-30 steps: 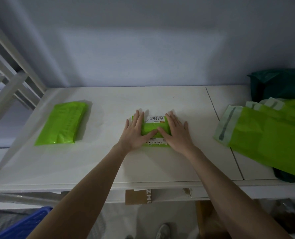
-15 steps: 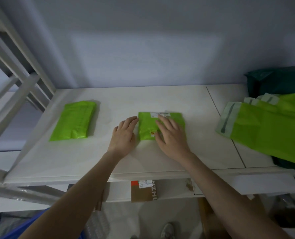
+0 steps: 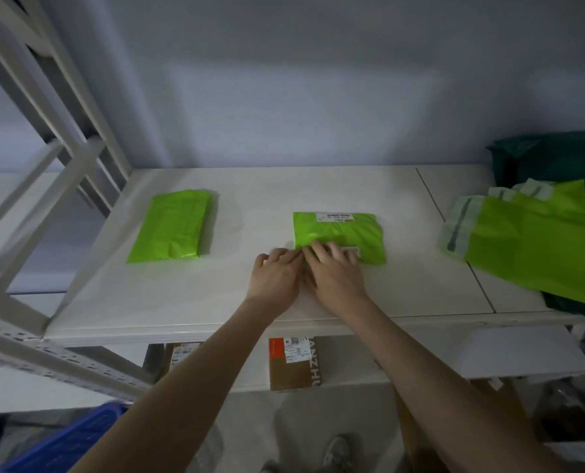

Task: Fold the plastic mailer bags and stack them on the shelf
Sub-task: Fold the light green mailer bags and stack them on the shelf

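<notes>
1. Your folded mailer (image 3: 340, 235) lies flat at the middle of the white shelf (image 3: 250, 295), its long axis running left to right and its edges roughly square to the shelf's front edge.
2. Your right hand (image 3: 333, 273) lies palm down with the fingers spread loosely over the mailer's near-left corner; it presses rather than grasps.
3. Your left hand (image 3: 275, 274) sits just beside the right, touching it, with the fingers curled toward that same corner. Whether they pinch the plastic, I cannot tell.
4. A second folded mailer (image 3: 171, 228) rests well apart to the left, its long axis running front to back and leaning slightly right at the far end.
5. The unfolded mailers (image 3: 537, 244) are heaped at the right end over dark green bags (image 3: 557, 158), their pale adhesive flaps pointing left.
6. A white label strip runs along the far edge of the mailer under your hands; its print is too small to read. On the brown box (image 3: 294, 365) below the shelf, the letters "ANZH" can be read.
7. The room is dim, with a pale wall behind, a white metal frame (image 3: 55, 107) at the left and a blue crate (image 3: 69, 442) at the lower left.
</notes>
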